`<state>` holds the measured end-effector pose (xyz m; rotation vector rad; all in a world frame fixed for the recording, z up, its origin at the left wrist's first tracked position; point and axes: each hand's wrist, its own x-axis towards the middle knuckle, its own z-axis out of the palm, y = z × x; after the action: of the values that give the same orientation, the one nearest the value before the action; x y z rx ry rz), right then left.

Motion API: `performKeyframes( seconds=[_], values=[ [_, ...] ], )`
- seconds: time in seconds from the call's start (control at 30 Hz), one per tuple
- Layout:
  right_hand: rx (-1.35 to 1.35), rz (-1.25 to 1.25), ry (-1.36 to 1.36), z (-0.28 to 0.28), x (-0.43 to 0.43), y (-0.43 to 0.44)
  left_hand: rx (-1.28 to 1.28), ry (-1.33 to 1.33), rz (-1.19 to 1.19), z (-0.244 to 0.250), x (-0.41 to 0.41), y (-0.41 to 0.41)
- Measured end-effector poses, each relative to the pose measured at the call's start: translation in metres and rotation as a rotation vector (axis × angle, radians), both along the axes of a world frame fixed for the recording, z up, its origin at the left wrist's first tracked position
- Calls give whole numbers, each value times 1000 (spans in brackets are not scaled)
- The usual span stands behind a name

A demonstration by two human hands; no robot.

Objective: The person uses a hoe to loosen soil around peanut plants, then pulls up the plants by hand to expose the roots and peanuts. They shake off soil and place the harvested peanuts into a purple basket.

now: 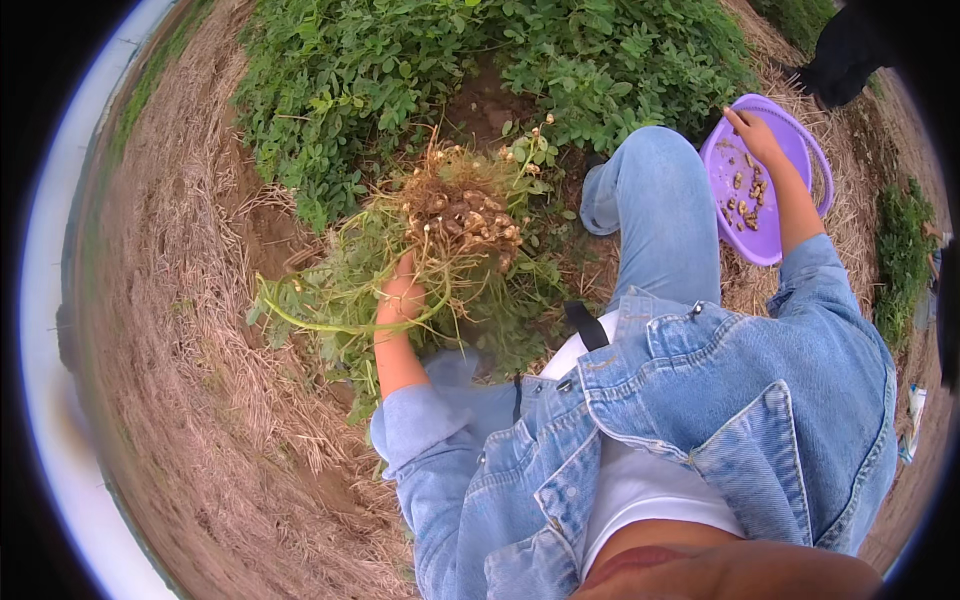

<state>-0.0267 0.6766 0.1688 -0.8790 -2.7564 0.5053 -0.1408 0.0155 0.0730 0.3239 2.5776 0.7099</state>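
Observation:
An uprooted peanut plant hangs from my left hand, which grips its stems just below the root mass. Soil-covered pods and thin brown roots face up, and leafy stems trail around my wrist. At the right, my right hand holds the rim of a purple plastic basket. Several loose peanut pods lie inside the basket, which is tilted beside my raised knee. Part of my left hand is hidden by stems.
Leafy peanut plants grow ahead of me, with bare soil between them. Dry straw covers the ground at the left. A dark shape is at the upper right; part of another person shows at the right edge.

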Motion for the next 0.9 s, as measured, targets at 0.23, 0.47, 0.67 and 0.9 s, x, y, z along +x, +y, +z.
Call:
performKeyframes(
  seconds=[0.23,0.47,0.67,0.9],
  values=[
    [-263,432,119,48,-69,-135,-30,129,-124,-8,12,-2],
    [-209,1549,11,31,-155,-395,-17,-19,-183,11,22,22],
    [295,1482,-711,-13,-189,-464,-61,267,-424,-4,27,28],
    [338,1554,-990,-40,-196,-470,-69,258,-438,-6,34,37]
  ],
)
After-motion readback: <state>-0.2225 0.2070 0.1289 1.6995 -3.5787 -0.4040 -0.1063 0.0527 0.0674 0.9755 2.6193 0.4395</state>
